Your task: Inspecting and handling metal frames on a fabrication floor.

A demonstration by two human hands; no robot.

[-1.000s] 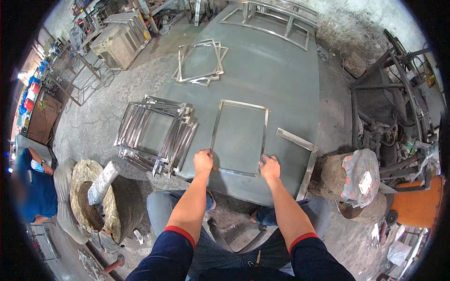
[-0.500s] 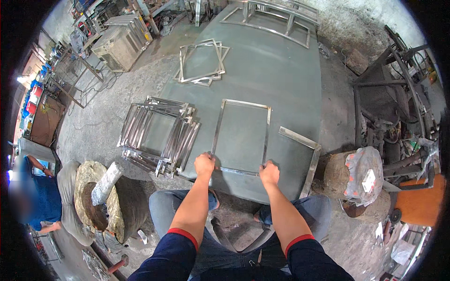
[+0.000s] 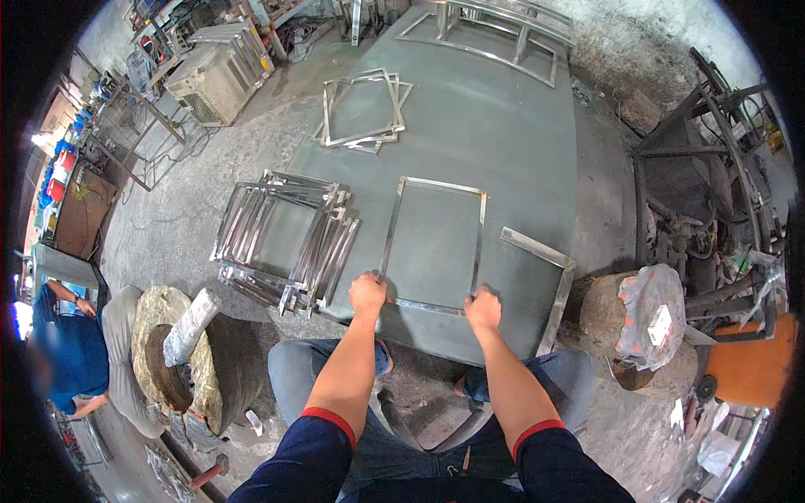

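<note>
A rectangular metal frame (image 3: 392, 225) of shiny square tube lies on the grey metal table (image 3: 520, 168). My left hand (image 3: 367, 294) is closed round its near left corner. On the near right corner, my right hand (image 3: 483, 308) grips the same frame. Both corners are hidden under my fingers. To the left of it, close by, a stack of similar metal frames (image 3: 323, 226) leans in a loose pile at the table's edge. An L-shaped metal piece (image 3: 558, 293) lies right of my right hand along the table's near right corner.
Two overlapping frames (image 3: 402, 126) lie farther up the table, and a larger welded frame (image 3: 495, 52) sits at its far end. A hollow stump-like block (image 3: 222, 360) stands left, a plastic-covered drum (image 3: 620, 310) right. At far left another person (image 3: 80, 352) is present.
My hands and the frame stay nearly where they were. At the far left, the other person's arm and body have shifted slightly.
</note>
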